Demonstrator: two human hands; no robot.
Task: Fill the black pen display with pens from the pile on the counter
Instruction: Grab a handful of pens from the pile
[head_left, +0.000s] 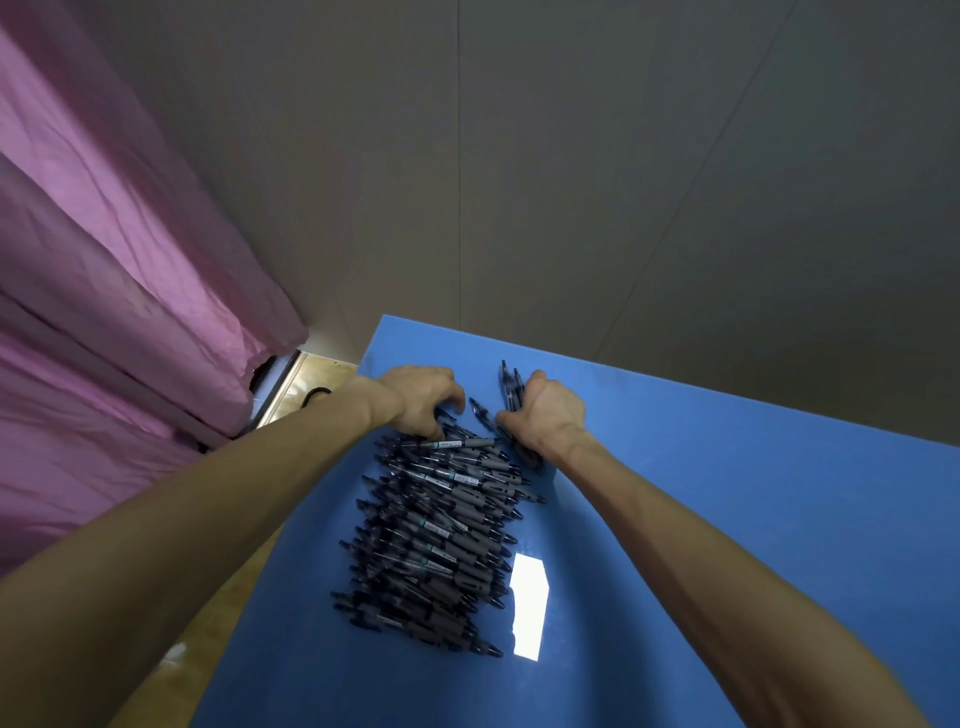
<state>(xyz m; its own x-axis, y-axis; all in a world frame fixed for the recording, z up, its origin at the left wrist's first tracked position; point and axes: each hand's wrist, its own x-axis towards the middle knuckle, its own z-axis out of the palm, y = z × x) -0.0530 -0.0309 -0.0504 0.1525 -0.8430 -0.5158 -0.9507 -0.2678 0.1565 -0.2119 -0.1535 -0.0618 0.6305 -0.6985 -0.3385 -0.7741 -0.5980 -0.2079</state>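
Note:
A long pile of dark pens with grey grips (436, 530) lies on the blue counter (727, 519), running from near me toward the far edge. My left hand (423, 397) reaches over the far end of the pile, its curled fingertips touching pens there. My right hand (545, 408) grips a bundle of several pens (510, 382) whose ends stick out beyond the fingers. One loose pen (480, 410) lies between the two hands. No black pen display is in view.
A pink curtain (104, 312) hangs on the left, beside the counter's left edge. A grey wall (571, 156) stands behind the counter. A bright light reflection (530, 608) shines on the counter right of the pile. Yellowish floor (306, 384) shows beyond the left edge.

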